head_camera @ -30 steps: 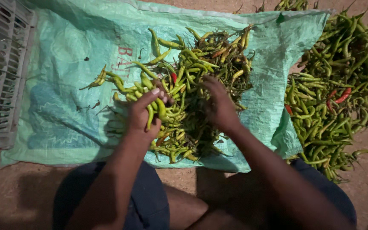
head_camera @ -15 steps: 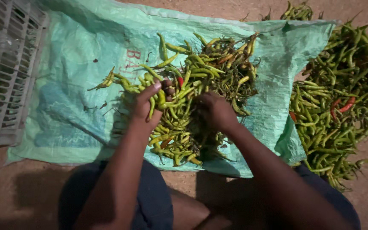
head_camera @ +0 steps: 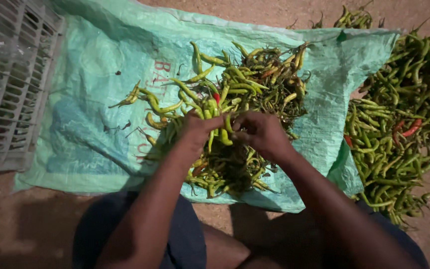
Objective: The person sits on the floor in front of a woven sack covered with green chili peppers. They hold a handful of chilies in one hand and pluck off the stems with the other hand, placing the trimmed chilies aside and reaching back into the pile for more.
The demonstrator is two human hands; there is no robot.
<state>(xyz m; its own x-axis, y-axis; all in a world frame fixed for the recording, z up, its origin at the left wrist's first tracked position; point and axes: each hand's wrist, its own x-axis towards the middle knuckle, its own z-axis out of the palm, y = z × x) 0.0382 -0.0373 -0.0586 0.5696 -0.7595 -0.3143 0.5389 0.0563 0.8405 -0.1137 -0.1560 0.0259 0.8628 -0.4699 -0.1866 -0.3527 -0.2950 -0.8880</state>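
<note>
Seated on bare earth, a person works both hands into a heap of green chilli peppers [head_camera: 235,99] spread at the centre of the frame on a pale green woven sack [head_camera: 90,124]. The left hand [head_camera: 197,130] is curled shut around a small bunch of the peppers, several pods poking out between the fingers; the right hand [head_camera: 260,133] is pinched closed against the same bunch, apparently on a single pod or its stalk, though shadow hides the fingertips. A second earlier the two hands lay apart on the heap, fingers spread; they have since drawn together at its middle, which suggests picking over has given way to handling one chosen cluster. A larger pile of chillies [head_camera: 404,129], with a few red ones, lies at right, and a grey plastic crate [head_camera: 6,84] fills the upper left.
</note>
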